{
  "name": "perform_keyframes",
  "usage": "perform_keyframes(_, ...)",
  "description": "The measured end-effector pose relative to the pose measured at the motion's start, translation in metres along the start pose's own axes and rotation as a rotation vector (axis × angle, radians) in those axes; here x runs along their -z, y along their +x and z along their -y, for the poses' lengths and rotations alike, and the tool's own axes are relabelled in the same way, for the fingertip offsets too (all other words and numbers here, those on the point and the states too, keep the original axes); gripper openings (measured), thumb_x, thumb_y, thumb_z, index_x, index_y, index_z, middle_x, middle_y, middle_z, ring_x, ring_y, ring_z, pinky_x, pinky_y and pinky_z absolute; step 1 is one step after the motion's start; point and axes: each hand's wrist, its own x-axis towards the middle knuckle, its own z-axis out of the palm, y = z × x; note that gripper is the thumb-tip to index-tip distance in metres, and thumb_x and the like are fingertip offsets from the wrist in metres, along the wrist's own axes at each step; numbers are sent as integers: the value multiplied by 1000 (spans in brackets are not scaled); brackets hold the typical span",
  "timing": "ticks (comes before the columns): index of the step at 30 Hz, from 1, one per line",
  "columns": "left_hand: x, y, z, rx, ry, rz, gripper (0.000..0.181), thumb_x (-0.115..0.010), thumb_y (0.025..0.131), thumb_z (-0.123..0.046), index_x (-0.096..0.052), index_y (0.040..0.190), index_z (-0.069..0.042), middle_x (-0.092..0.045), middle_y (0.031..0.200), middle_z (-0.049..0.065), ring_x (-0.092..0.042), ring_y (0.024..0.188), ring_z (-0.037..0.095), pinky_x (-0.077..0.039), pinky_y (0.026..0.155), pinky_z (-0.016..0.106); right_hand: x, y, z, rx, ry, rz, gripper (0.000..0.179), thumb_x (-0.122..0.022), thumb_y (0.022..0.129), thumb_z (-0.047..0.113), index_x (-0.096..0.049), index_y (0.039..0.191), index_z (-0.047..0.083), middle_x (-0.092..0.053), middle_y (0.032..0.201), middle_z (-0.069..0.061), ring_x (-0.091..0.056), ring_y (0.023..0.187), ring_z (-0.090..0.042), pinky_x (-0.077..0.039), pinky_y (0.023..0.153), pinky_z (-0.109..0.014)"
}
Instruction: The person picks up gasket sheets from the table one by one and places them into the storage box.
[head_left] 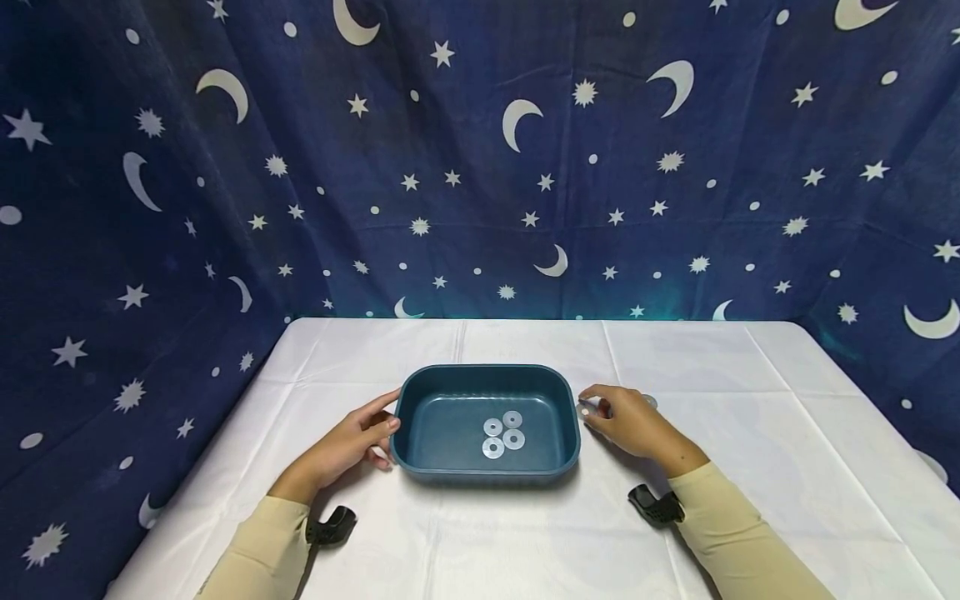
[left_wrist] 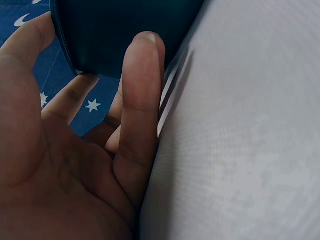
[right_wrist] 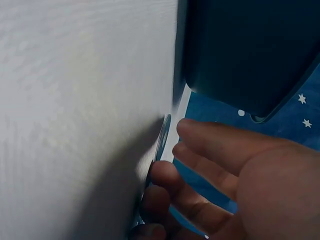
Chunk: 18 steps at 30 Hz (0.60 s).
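A teal rectangular tray stands on the white table, with several translucent washers lying flat on its floor, right of centre. My left hand is at the tray's left end; in the left wrist view its spread fingertips meet the tray's rim and side wall. Beyond the tray's right end, my right hand hovers low over the table, thumb and fingers apart and slightly bent. In the right wrist view a washer lies on the tabletop right beside these fingertips, not pinched.
Another translucent washer shows partly behind my right hand. White cloth covers the table. A dark blue curtain with moons and stars hangs behind and at the sides. Black wrist mounts stick out below both sleeves.
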Motion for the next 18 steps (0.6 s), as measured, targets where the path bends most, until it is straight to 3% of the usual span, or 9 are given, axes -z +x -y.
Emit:
perform_keyframes(10,0,0,-1,-6,8,3,66,-52,105,-28,-20,161,-12,-51,114,18,-64,75,17,-61,66,33,1,1,-1,21,8,17,18,-70,89,7,-72,107,5,-56,71,3,-47,64,-10,-40,60,-25)
perform_keyframes(18,0,1,2,-9,-15,-2,67,-54,105,-25,-20,160,-10,-50,113,17,-66,73,17,-62,65,33,-1,0,-3,-3,21,32,22,-69,89,7,-69,111,6,-56,73,2,-48,66,-11,-41,61,-26)
